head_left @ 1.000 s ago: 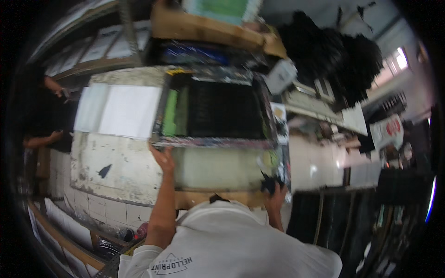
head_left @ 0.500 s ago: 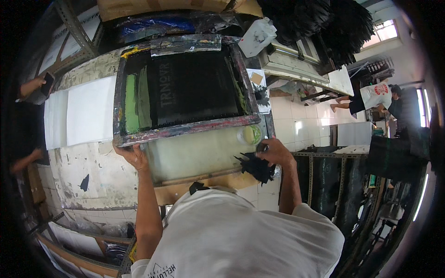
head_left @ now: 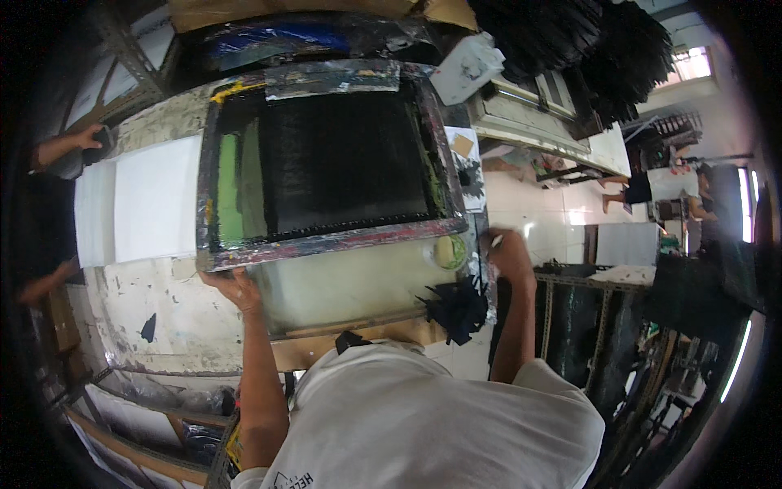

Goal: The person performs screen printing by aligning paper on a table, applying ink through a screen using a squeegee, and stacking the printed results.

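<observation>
A screen-printing frame (head_left: 342,244) with a dark mesh and a green ink strip at its left lies before me, tilted slightly. My left hand (head_left: 236,289) grips its near left corner, thumb at the edge and fingers reaching under. To the right, my right hand (head_left: 511,257) hovers by the table's right edge. Its fingers are curled together, and whatever they hold, if anything, cannot be made out. Between my hand and the frame stands a small tub (head_left: 448,253) with green on it. Below that lies a pile of black cut pieces (head_left: 458,311).
White sheets (head_left: 159,200) lie left of the frame, with another person's hand (head_left: 88,137) beyond them. A white jug (head_left: 467,68) stands at the far right corner. Black bundles (head_left: 627,57) hang past it. A metal rack (head_left: 562,326) stands at right. Someone works farther off.
My right hand has moved from above the black pieces, up and to the right. My left hand stays at the frame's corner. The other person's far hand has shifted.
</observation>
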Demonstrator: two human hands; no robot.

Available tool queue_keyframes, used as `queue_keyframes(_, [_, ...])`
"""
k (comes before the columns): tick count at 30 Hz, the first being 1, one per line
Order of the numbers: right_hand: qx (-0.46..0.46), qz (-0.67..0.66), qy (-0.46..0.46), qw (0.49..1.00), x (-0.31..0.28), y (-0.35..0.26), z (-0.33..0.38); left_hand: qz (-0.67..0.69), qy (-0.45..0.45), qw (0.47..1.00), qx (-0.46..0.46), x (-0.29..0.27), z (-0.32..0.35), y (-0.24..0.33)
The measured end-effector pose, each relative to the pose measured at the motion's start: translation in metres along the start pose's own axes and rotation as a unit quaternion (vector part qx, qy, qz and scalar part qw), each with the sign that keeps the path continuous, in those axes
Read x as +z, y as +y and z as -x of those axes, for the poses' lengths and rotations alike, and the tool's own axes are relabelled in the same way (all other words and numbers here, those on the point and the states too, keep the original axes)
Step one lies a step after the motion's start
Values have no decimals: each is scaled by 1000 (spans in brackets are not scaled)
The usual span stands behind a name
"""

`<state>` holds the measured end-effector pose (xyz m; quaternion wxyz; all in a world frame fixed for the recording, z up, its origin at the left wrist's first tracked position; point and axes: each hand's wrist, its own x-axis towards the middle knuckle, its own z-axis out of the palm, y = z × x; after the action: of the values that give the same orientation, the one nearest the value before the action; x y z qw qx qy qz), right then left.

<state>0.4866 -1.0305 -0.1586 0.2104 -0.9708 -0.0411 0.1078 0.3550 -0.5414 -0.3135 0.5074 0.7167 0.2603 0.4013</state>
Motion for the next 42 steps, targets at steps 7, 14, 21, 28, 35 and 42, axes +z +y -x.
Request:
queue_keyframes(7, [4,138,158,978,59,18,-123,50,22,998,-38,11,-2,12])
queue_keyframes(14, [-34,37,268,962,26,-8,-129,36,12,999,-7,4,-2,11])
queue_keyframes(21, [-148,-142,198,958,29,-114,-119,36,11,999,-6,4,-1,9])
queue_keyframes(28, [-245,-11,44,968,81,-151,-118,47,8,999,2,8,-2,17])
queue_keyframes(35, [-196,-230,12,953,68,-161,-116,27,13,1000,9,5,-2,15])
queue_keyframes(42, [-203,-371,-28,906,65,-165,-112,35,9,999,21,7,-3,14])
